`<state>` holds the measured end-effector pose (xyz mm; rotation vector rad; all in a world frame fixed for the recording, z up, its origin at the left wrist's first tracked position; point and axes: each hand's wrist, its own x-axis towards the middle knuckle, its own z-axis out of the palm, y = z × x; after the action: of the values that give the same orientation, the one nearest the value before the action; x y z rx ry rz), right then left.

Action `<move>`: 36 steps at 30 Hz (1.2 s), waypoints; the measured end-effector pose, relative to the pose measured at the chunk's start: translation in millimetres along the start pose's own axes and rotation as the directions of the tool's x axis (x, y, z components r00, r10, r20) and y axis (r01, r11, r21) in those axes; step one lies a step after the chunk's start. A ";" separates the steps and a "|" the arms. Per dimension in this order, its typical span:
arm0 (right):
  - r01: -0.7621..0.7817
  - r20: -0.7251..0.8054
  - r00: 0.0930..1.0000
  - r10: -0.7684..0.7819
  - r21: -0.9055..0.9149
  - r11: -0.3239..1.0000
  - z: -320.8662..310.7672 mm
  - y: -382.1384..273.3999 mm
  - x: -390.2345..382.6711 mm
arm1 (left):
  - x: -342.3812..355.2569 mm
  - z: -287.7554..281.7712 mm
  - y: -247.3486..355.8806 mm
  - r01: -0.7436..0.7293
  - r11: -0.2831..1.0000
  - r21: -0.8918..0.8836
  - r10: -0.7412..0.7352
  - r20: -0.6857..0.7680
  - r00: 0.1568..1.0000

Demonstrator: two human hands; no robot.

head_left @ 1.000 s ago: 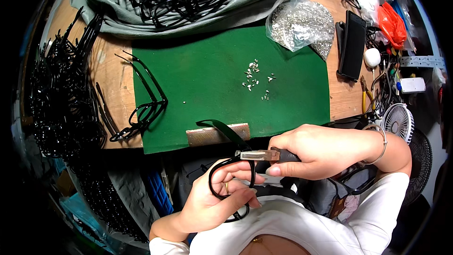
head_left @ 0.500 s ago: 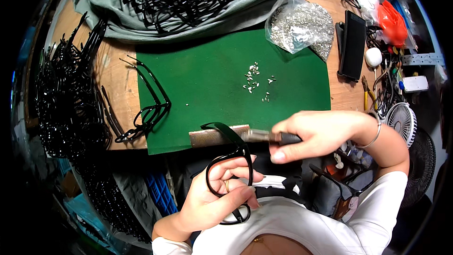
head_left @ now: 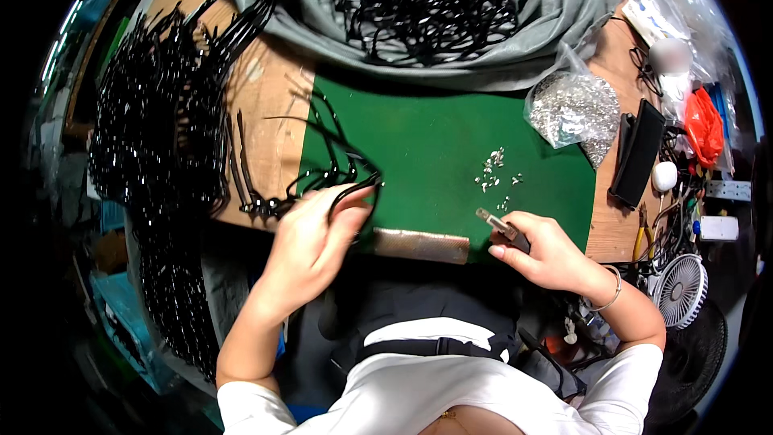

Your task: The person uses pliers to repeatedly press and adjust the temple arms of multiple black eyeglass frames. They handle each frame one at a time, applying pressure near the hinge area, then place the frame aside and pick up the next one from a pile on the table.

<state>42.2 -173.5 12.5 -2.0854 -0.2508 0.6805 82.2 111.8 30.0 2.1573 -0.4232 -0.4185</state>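
Observation:
My left hand (head_left: 310,246), closed on a glossy black eyeglass frame (head_left: 364,180), is at the left part of the green mat (head_left: 427,129). The held frame overlaps other black frames (head_left: 262,207) lying there, so their outlines are hard to separate. My right hand (head_left: 547,254) grips a metal plier-like tool (head_left: 493,219) with a dark handle, over the mat's right front, jaws pointing up-left. Between my hands a rough metal strip (head_left: 419,246) lies along the mat's front edge. Small silvery pieces (head_left: 491,167) are scattered just beyond my right hand.
A dense pile of black frames (head_left: 153,113) hangs at the left; another sits in grey cloth (head_left: 451,72) behind. At right are a bag of silvery pieces (head_left: 568,109), a black oblong object (head_left: 636,153), yellow-handled pliers (head_left: 642,238), an orange-red bag (head_left: 702,125) and a white fan (head_left: 680,290).
My left hand has carried the frame up and left from my lap to the frames on the mat. My right hand has drawn away rightward with the tool. The view has shifted.

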 end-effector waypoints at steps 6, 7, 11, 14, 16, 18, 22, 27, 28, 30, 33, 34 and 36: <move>0.103 0.004 0.995 -0.104 0.067 0.992 2.2 -20.3 10.3 | 20.7 -7.0 -32.2 -0.001 0.720 0.694 0.039 -0.039 0.998; 0.123 0.026 0.992 -0.123 -0.002 0.992 0.4 -22.1 7.0 | 19.1 -11.2 -35.0 -0.017 0.758 0.652 0.055 -0.038 0.998; 0.045 0.001 0.999 -0.045 -0.008 0.999 -4.8 -9.1 -1.5 | 41.1 -14.1 -22.1 -0.225 0.835 0.502 0.294 -0.062 0.954; 0.097 -0.001 0.995 -0.097 -0.031 0.995 1.9 -12.6 0.5 | 99.8 1.7 15.5 -0.442 0.809 0.388 0.555 -0.257 0.791; 0.175 0.032 0.984 -0.173 -0.054 0.983 12.3 -18.4 6.6 | 150.6 13.9 18.0 -0.380 0.713 0.589 0.627 -0.295 0.721; 0.200 0.066 0.979 -0.195 -0.085 0.976 19.8 -20.3 8.3 | 187.7 32.4 5.0 -0.239 0.632 0.737 0.598 -0.268 0.755; 0.325 0.069 0.944 -0.323 -0.363 0.873 20.0 -11.4 9.1 | 204.9 30.2 23.3 -0.241 0.757 0.607 0.485 -0.277 0.829; 0.456 0.215 0.870 -0.444 -0.694 0.557 42.1 -30.9 69.1 | 198.2 21.5 65.6 -0.397 0.899 -0.187 0.347 -0.252 0.904; 0.437 0.161 0.852 -0.498 -0.744 0.506 52.6 -27.6 81.4 | 186.6 23.6 80.5 -0.316 0.887 -0.335 0.277 -0.160 0.947; 0.394 0.098 0.821 -0.563 -0.811 0.433 65.9 -29.3 91.5 | 142.1 18.0 101.4 -0.219 0.778 -0.589 0.210 -0.086 0.974; 0.228 0.000 0.850 -0.527 -0.902 0.367 62.7 -19.7 66.8 | 77.9 -3.3 108.9 -0.054 0.617 -0.785 0.022 -0.052 0.998; 0.188 -0.021 0.898 -0.440 -0.886 0.424 48.3 -5.5 49.3 | 66.2 -4.7 109.5 0.006 0.582 -0.813 -0.015 -0.004 1.000; 0.137 -0.038 0.944 -0.329 -0.860 0.491 26.9 -3.1 17.3 | 42.8 3.3 106.3 -0.065 0.587 -0.807 0.012 -0.072 0.997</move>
<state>41.8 -145.5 -3.4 -2.9576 -0.8992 0.1311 102.9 30.9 108.6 1.2373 -0.1747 -0.4136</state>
